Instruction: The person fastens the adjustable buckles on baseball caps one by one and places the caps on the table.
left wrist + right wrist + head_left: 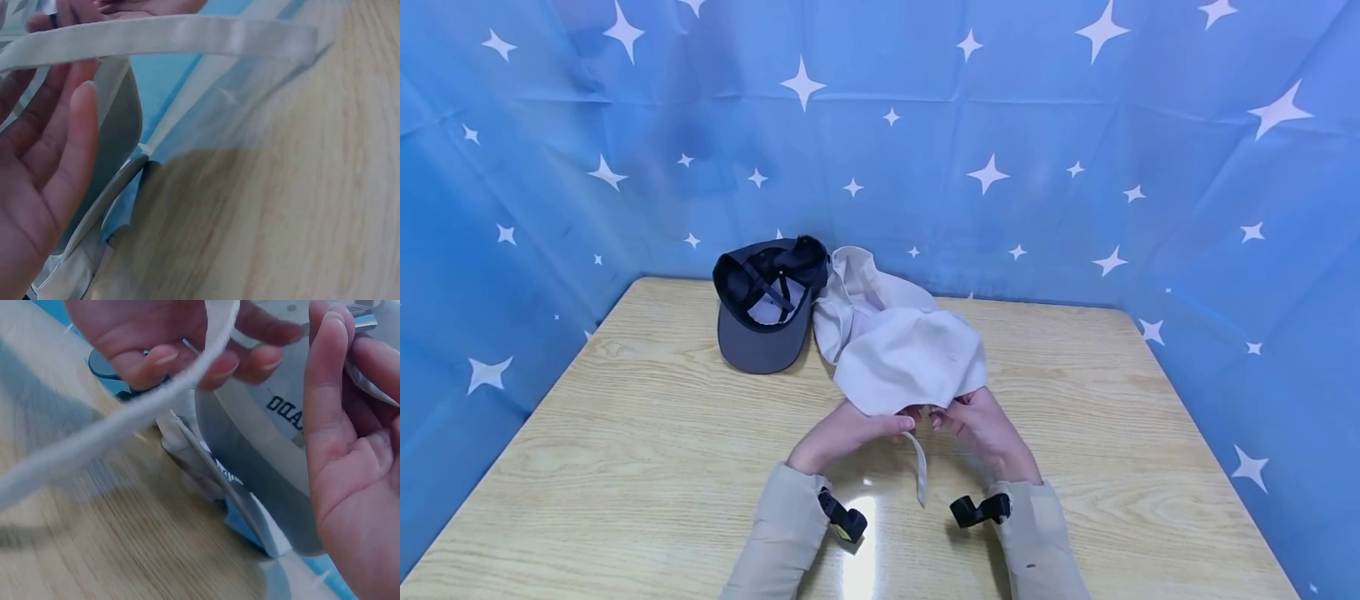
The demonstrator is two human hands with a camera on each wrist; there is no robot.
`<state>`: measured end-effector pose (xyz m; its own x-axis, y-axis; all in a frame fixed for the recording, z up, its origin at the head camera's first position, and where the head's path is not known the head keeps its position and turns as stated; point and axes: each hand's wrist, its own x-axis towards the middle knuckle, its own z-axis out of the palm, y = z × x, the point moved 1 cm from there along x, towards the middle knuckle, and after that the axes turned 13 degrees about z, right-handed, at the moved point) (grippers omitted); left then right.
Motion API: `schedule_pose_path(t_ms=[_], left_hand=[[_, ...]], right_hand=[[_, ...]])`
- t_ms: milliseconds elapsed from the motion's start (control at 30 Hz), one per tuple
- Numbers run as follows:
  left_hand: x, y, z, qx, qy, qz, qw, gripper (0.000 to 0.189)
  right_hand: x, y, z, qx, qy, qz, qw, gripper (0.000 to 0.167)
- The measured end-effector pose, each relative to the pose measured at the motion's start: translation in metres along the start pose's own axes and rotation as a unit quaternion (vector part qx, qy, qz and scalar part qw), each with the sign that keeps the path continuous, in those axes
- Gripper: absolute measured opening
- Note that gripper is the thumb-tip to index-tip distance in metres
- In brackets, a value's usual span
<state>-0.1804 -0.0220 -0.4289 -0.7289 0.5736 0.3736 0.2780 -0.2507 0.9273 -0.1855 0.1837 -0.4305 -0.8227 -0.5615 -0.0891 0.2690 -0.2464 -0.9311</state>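
Note:
A white cap (917,354) is between both hands, its rounded crown toward the head camera. My right hand (988,433) pinches the cap's back edge beside a metal buckle (365,322), which shows in the right wrist view. At the left of the same edge is my left hand (850,433), its fingers loosely extended. The cap's loose strap (187,36) crosses in front of that hand's fingers, and its end hangs free over the table. The left thumb looks apart from the strap in the left wrist view. Dark lettering (284,412) shows inside the cap.
Behind the held cap lies another white cap (853,271). Left of it a dark grey cap (763,342) rests with its inside showing. The wooden table (625,467) meets a blue star-patterned curtain (880,133) at the back and sides. A small black mount (842,517) sits on each wrist.

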Motion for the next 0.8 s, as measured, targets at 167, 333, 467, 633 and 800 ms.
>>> schedule_pose_path(t_ms=[167, 333, 467, 633, 800], left_hand=[[0.003, -0.001, 0.006, 0.007, -0.037, 0.026, 0.999, 0.024], [0.002, 0.009, 0.015, 0.01, -0.091, 0.0, 0.9958, 0.029], [0.001, 0.012, 0.021, 0.01, -0.115, -0.038, 0.9926, 0.033], [0.003, -0.001, 0.025, 0.019, -0.126, -0.026, 0.9915, 0.024], [0.002, -0.01, 0.021, 0.041, -0.113, -0.049, 0.9916, 0.022]], right_hand=[[0.001, 0.0, 0.0, 0.018, -0.009, -0.015, 0.9997, 0.02], [0.0, 0.001, -0.001, 0.039, -0.006, -0.026, 0.9989, 0.022], [-0.001, 0.002, -0.001, 0.061, -0.002, -0.035, 0.9975, 0.028], [-0.001, 0.001, -0.002, 0.076, -0.002, -0.037, 0.9965, 0.029], [-0.002, 0.0, -0.002, 0.078, 0.008, -0.026, 0.9966, 0.027]])
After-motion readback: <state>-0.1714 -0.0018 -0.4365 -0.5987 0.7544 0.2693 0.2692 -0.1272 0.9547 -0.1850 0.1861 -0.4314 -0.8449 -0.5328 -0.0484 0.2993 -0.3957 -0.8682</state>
